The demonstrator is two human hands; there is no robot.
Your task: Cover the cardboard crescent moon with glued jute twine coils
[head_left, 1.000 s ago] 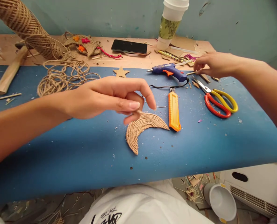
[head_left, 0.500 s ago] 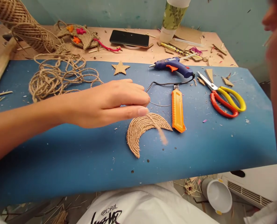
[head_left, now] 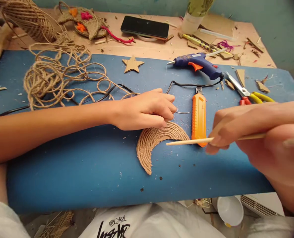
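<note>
Looking down through the head camera, I see the twine-covered crescent (head_left: pixel 145 148) lying on the blue part of the desk (head_left: pixel 87 180), near the middle of the view, its hollow side facing the near right. My left hand (head_left: pixel 148 110) is at its upper edge, fingers curled under and thumb lying along the rim; whether it pinches anything I cannot tell, as the fingertips are hidden.

My right hand (head_left: pixel 258 129) is closed on a thin wooden stick (head_left: pixel 178 142), gripping it between thumb and fingers. The stick points left, passing in front of the lower end of the orange utility knife (head_left: pixel 198 112) and ending by the crescent's hollow; I cannot tell how high it is above the desk.

Beyond the knife, a blue glue gun (head_left: pixel 198 64) lies on its side with its nozzle to the left. Scissors (head_left: pixel 241 90) with red and yellow handles lie partly behind my right hand. A cardboard star (head_left: pixel 132 64) sits beyond my left hand, and a loose tangle of twine (head_left: pixel 36 87) spreads to the left, one strand running toward that hand.
</note>
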